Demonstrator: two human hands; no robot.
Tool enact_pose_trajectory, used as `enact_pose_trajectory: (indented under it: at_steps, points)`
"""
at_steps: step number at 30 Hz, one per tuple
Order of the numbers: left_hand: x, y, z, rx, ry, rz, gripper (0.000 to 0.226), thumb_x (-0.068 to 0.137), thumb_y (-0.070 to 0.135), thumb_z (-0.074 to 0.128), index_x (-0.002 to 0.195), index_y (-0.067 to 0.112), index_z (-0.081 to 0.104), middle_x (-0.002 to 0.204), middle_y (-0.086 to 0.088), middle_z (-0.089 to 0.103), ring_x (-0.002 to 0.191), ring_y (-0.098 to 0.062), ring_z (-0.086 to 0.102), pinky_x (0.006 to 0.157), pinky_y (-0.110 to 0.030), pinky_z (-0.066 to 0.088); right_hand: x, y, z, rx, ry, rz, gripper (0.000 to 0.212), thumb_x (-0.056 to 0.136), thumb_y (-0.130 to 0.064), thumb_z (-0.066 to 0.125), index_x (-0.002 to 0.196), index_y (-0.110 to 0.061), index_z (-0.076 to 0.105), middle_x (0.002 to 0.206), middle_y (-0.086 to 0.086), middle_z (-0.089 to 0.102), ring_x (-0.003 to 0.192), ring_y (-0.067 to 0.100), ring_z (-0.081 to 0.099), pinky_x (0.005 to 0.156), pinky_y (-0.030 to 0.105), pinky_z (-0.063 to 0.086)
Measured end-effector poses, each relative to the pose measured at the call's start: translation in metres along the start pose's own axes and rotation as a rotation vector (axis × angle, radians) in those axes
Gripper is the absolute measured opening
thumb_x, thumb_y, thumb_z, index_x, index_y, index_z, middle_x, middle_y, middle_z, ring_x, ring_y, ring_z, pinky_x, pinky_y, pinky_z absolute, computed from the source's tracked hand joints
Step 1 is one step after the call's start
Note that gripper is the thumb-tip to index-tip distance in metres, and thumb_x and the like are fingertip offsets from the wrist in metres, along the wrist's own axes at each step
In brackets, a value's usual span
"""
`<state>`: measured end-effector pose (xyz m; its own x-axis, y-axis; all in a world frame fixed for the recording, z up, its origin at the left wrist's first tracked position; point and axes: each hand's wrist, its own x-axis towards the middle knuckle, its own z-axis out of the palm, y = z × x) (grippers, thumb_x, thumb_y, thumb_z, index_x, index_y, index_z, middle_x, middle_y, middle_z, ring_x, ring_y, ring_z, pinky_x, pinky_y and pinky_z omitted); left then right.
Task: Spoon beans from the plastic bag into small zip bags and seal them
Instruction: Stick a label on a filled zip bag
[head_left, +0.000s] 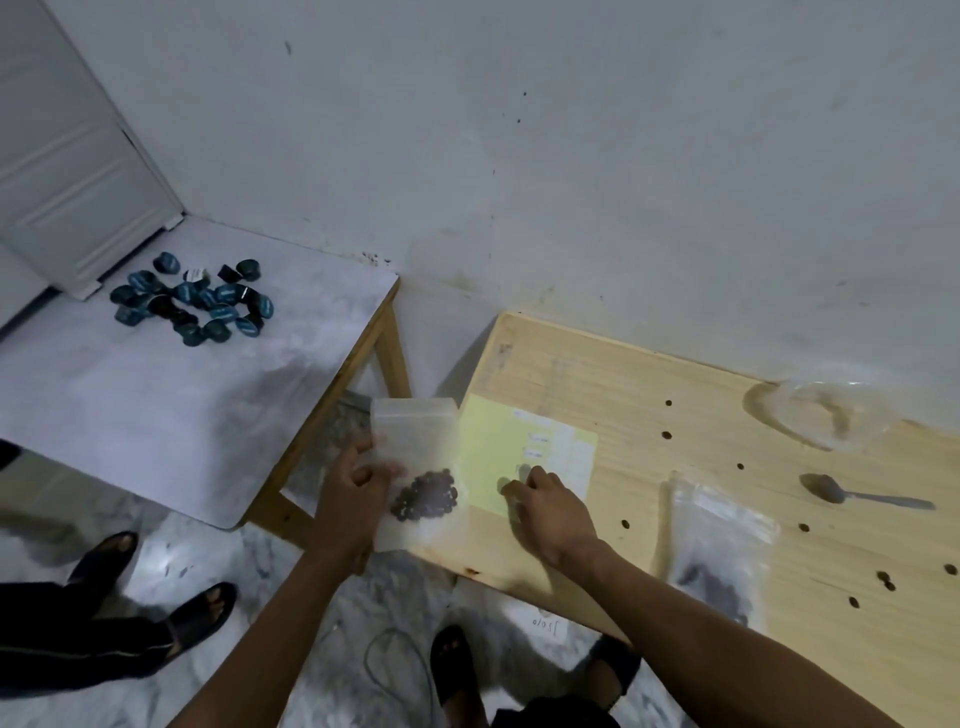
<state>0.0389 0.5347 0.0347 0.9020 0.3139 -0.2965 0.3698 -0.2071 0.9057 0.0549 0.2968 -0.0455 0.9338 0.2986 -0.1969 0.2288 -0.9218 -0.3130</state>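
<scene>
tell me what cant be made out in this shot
- Head view, yellow sheet: label print blurred, too small.
- Held zip bag: seal state unclear, plastic blurred.
- Right hand: fingertips on the sheet; anything pinched is hidden.
- Second bag: blurred.
- Floor note: partly under the table.

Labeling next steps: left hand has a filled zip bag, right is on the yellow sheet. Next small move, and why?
Probably peel a label: the right hand pinches at the yellow sheet while the left hand holds the zip bag, beans already inside.

Blue capsules (192, 301) heaped on white side table (156, 415).
</scene>
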Motion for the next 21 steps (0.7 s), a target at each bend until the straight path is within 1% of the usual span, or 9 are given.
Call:
enact_pose_trajectory:
  at_steps: [2, 6, 8, 11, 13, 15, 17, 19, 21]
  points:
    - [0.0, -0.001, 0.0, 0.0, -0.019, -0.004, 0.029, 0.091, 0.009, 0.061, 0.113, 0.027, 0.055, 0.092, 0.009, 0.064, 0.079, -0.006, 0.062, 0.055, -0.019, 0.048, 0.003, 0.001, 0.003, -0.013, -0.005, -0.003, 0.03, 0.098, -0.026, 0.04, 0.12, -0.019, 0.059, 0.115, 0.01, 0.052, 0.103, 0.034, 0.052, 0.073, 0.039, 0.05]
    - [0.003, -0.007, 0.008, 0.031, -0.062, -0.018, 0.03, 0.092, 0.011, 0.06, 0.119, 0.023, 0.056, 0.1, 0.0, 0.066, 0.086, -0.013, 0.064, 0.064, -0.023, 0.05, 0.004, 0.006, 0.001, 0.051, -0.029, -0.007, 0.02, 0.094, -0.02, 0.048, 0.108, -0.015, 0.06, 0.112, 0.008, 0.052, 0.105, 0.029, 0.048, 0.077, 0.039, 0.048]
    - [0.004, -0.007, 0.013, 0.049, -0.096, -0.006, 0.031, 0.093, 0.01, 0.058, 0.122, 0.02, 0.056, 0.102, -0.001, 0.064, 0.09, -0.017, 0.063, 0.07, -0.025, 0.049, 0.003, 0.01, -0.005, 0.189, -0.022, 0.004, 0.013, 0.091, -0.015, 0.051, 0.1, -0.016, 0.06, 0.106, 0.005, 0.056, 0.099, 0.028, 0.051, 0.08, 0.041, 0.046]
    - [0.006, -0.005, 0.023, 0.039, -0.135, 0.019, 0.029, 0.093, 0.008, 0.058, 0.119, 0.022, 0.058, 0.099, 0.009, 0.064, 0.092, -0.013, 0.064, 0.075, -0.025, 0.051, 0.001, 0.016, -0.029, 0.472, 0.051, 0.074, 0.008, 0.093, -0.013, 0.051, 0.089, -0.017, 0.056, 0.085, 0.002, 0.062, 0.078, 0.021, 0.055, 0.075, 0.039, 0.049]
    - [0.007, 0.0, 0.033, 0.03, -0.163, 0.028, 0.025, 0.094, 0.008, 0.057, 0.111, 0.027, 0.058, 0.098, 0.01, 0.066, 0.088, -0.01, 0.064, 0.074, -0.026, 0.051, 0.0, 0.019, -0.053, 0.584, 0.111, 0.085, 0.009, 0.096, -0.013, 0.052, 0.091, -0.016, 0.059, 0.078, -0.004, 0.06, 0.069, 0.013, 0.053, 0.069, 0.028, 0.044]
    - [0.008, 0.007, 0.047, 0.016, -0.202, 0.026, 0.023, 0.095, 0.01, 0.056, 0.103, 0.031, 0.058, 0.096, 0.005, 0.07, 0.078, -0.016, 0.064, 0.07, -0.032, 0.05, 0.001, 0.019, -0.076, 0.666, 0.154, 0.066, 0.012, 0.097, -0.013, 0.053, 0.093, -0.015, 0.064, 0.081, -0.005, 0.062, 0.07, 0.011, 0.053, 0.068, 0.021, 0.042]
    - [0.007, 0.013, 0.063, 0.009, -0.241, 0.001, 0.023, 0.095, 0.012, 0.055, 0.101, 0.034, 0.059, 0.092, -0.01, 0.07, 0.072, -0.021, 0.056, 0.063, -0.035, 0.044, 0.002, 0.019, -0.096, 0.745, 0.182, 0.069, 0.015, 0.097, -0.012, 0.053, 0.095, -0.015, 0.068, 0.086, 0.001, 0.067, 0.073, 0.015, 0.055, 0.069, 0.021, 0.042]
    - [0.007, 0.019, 0.078, 0.014, -0.258, -0.03, 0.02, 0.093, 0.015, 0.054, 0.102, 0.033, 0.059, 0.088, -0.023, 0.063, 0.066, -0.02, 0.049, 0.058, -0.033, 0.038, 0.002, 0.017, -0.112, 0.813, 0.195, 0.089, 0.014, 0.095, -0.012, 0.057, 0.099, -0.017, 0.069, 0.078, -0.001, 0.062, 0.069, 0.015, 0.05, 0.068, 0.021, 0.041]
    - [0.004, 0.03, 0.091, 0.026, -0.281, -0.043, 0.021, 0.092, 0.014, 0.052, 0.101, 0.033, 0.056, 0.08, -0.019, 0.059, 0.064, -0.02, 0.045, 0.056, -0.032, 0.034, 0.002, 0.014, -0.122, 0.881, 0.222, 0.117, 0.014, 0.092, -0.012, 0.062, 0.104, -0.017, 0.064, 0.074, -0.001, 0.056, 0.067, 0.012, 0.049, 0.068, 0.022, 0.042]
